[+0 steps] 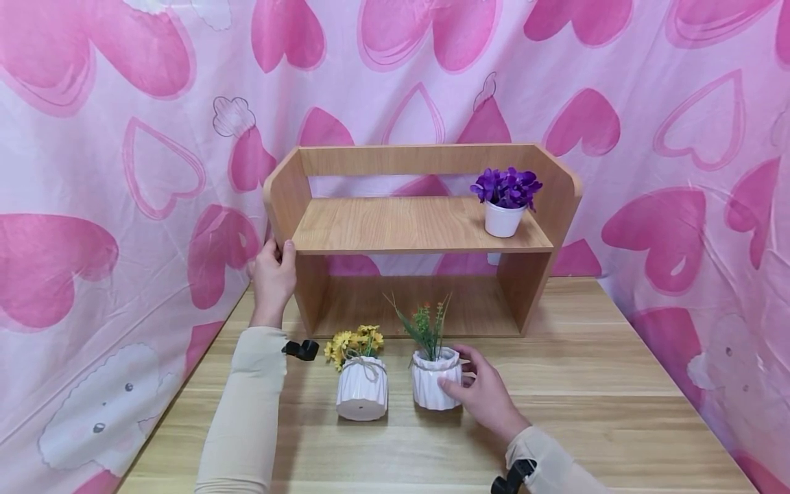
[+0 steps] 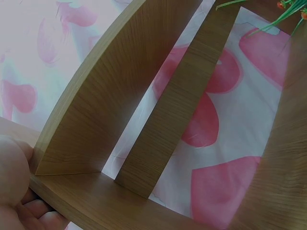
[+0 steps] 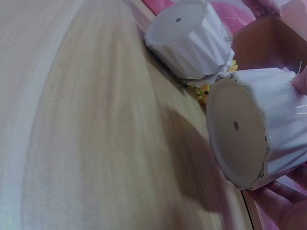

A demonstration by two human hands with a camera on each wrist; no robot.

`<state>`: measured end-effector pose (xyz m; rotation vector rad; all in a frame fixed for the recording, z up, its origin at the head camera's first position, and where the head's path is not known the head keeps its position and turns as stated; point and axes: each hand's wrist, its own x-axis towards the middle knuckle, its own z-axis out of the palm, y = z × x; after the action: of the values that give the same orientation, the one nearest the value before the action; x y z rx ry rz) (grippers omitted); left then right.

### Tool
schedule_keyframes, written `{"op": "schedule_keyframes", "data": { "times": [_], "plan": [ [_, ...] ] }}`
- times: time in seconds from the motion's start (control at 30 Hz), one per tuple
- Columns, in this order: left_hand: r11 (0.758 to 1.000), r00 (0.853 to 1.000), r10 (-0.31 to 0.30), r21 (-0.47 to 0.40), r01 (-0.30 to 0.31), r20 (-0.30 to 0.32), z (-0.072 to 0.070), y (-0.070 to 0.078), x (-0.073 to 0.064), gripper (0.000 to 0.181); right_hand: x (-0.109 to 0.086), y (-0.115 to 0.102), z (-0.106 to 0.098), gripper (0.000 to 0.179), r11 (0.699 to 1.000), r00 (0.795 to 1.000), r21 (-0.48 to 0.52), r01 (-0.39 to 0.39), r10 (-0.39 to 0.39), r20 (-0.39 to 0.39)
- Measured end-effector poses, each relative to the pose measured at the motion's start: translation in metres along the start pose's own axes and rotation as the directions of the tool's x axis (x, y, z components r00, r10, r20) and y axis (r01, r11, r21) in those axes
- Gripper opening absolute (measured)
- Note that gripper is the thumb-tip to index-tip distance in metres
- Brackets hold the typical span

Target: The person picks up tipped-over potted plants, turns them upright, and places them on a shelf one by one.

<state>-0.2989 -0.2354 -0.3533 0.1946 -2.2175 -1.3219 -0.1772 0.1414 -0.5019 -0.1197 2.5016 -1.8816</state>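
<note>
My left hand [image 1: 273, 280] grips the left side panel of a two-tier wooden desk shelf [image 1: 395, 226]; in the left wrist view its fingers curl round the panel's edge [image 2: 72, 203]. With thumb and fingers my right hand [image 1: 487, 392] holds a white ribbed flowerpot [image 1: 426, 384] from its right side. Green grassy leaves and small orange flowers rise out of it. In the right wrist view this pot [image 3: 283, 129] shows its underside with a small hole, and a shadow falls on the table beside it. Left of it, a similar pot with yellow flowers [image 1: 362, 390] lies tipped over, base toward me.
On the upper tier's right end stands a smaller white pot with purple flowers [image 1: 505, 216]. The shelf rests at the back of the wooden table [image 1: 592, 412]. A pink heart-patterned curtain [image 1: 395, 89] hangs behind and along both sides.
</note>
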Motion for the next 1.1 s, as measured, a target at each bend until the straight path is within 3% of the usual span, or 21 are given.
{"op": "schedule_keyframes", "data": {
  "times": [0.43,0.67,0.93,1.1],
  "plan": [
    [1.000,1.000,-0.001,0.003,0.001,0.007,0.000,-0.001,0.000,0.051,-0.004,0.010,0.003,0.073,0.996,0.996,-0.020,0.085,-0.085,-0.012],
    [1.000,1.000,0.009,0.005,-0.009,-0.001,0.000,-0.001,0.000,0.050,-0.005,0.017,0.001,0.078,0.993,0.992,-0.003,0.122,-0.122,0.024],
    [1.000,1.000,0.022,0.011,-0.022,-0.008,0.000,-0.001,-0.001,0.049,-0.011,0.025,-0.005,0.081,0.978,0.974,0.017,0.207,-0.207,0.093],
    [1.000,1.000,0.014,0.016,-0.014,0.007,-0.001,-0.001,-0.001,0.051,-0.016,0.029,-0.010,0.082,0.964,0.958,-0.031,0.263,-0.258,0.124]
  ]
}}
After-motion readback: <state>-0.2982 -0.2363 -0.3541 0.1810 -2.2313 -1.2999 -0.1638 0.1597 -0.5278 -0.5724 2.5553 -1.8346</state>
